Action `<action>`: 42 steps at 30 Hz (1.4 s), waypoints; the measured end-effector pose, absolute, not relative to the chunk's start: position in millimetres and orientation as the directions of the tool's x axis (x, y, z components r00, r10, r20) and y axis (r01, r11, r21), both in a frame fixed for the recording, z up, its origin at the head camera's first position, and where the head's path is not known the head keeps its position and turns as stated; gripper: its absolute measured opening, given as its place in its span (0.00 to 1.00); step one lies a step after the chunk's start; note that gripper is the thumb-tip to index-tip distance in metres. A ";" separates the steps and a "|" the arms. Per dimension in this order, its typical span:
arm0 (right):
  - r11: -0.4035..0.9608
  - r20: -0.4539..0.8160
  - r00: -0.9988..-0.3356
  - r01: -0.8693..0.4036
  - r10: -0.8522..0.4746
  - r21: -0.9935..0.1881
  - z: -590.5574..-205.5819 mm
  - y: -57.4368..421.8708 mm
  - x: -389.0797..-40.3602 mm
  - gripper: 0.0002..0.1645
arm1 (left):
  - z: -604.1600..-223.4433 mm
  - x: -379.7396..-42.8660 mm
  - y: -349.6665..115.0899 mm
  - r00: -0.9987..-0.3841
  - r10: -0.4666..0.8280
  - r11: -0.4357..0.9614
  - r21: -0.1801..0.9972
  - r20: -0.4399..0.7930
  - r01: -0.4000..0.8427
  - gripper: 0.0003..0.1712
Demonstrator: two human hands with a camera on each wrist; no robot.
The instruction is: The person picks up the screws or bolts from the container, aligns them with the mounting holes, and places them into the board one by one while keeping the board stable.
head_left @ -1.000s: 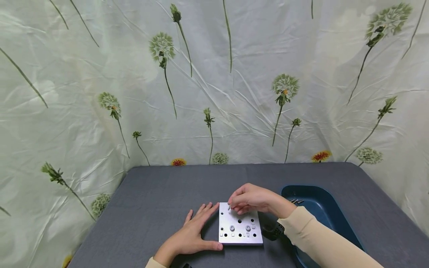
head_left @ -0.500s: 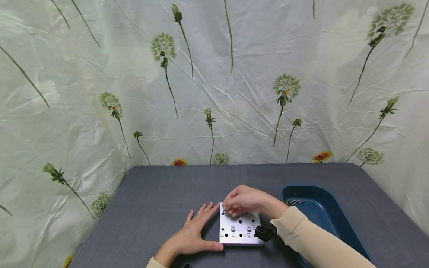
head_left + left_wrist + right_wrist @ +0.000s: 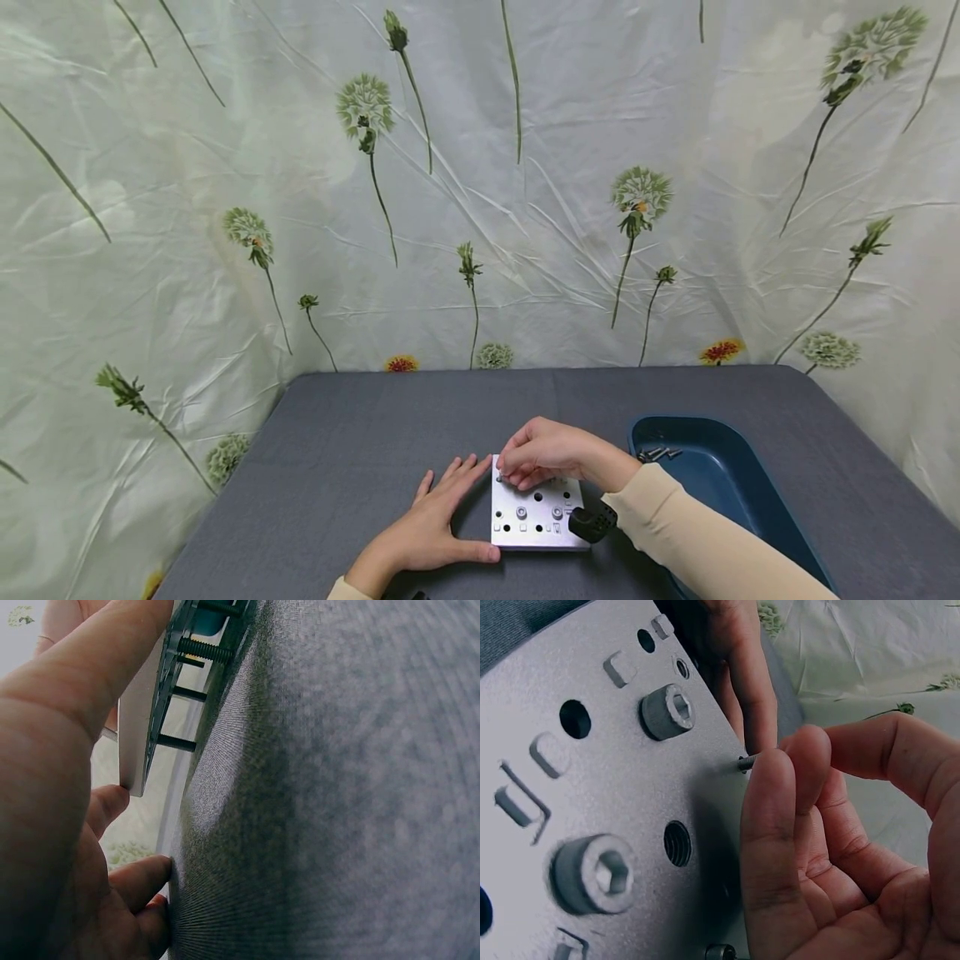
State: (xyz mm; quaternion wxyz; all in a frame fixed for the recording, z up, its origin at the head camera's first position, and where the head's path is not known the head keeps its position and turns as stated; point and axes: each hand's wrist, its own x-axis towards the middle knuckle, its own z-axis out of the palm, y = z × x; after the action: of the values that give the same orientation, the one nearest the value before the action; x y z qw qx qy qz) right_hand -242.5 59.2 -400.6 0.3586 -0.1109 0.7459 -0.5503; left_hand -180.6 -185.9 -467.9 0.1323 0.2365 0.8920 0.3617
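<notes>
A silver metal plate (image 3: 510, 495) with holes lies on the table. My left hand (image 3: 427, 531) is spread at its left side, thumb at the near left corner and index fingertip at the far left. With thumb and fingertip, my right hand (image 3: 553, 455) pinches a small screw (image 3: 748, 761), mostly hidden by the fingers, at a hole near the far left corner. Two socket head screws (image 3: 667, 712) stand seated in the plate's near part. Below the plate, a threaded shank (image 3: 204, 650) and several thinner pins (image 3: 177, 742) stick out in the left wrist view.
A dark blue tray (image 3: 716, 479) stands on the right, with several screws (image 3: 659, 454) at its far left end. Grey cloth (image 3: 405, 417) covers the table. Behind it hangs a flower-print curtain (image 3: 540, 250). A black wrist camera (image 3: 592, 523) overhangs the plate's right edge.
My right hand has moved left across the plate with the screw, to the far left corner hole, and sunk slightly there. The left hand has stayed put.
</notes>
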 end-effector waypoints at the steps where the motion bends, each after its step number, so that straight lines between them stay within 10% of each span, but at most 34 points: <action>1: 0.371 -0.413 -0.720 0.228 -0.559 -0.900 -400.6 59.1 -242.2 0.10 | -468.2 -180.6 -186.1 -0.854 0.516 0.627 0.708 -0.067 0.324 0.64; 42: 0.432 -0.346 -0.771 0.102 -0.535 -0.896 -389.7 70.9 -236.8 0.10 | -470.5 -181.1 -186.0 -0.858 0.509 0.636 0.703 -0.070 0.319 0.65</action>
State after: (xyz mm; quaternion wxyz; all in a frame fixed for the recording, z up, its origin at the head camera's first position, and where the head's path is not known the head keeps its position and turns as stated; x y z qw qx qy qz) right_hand -236.8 70.9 -389.7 0.3092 -0.1373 0.7875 -0.5151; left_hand -181.1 -186.0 -470.5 0.1320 0.2314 0.8946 0.3587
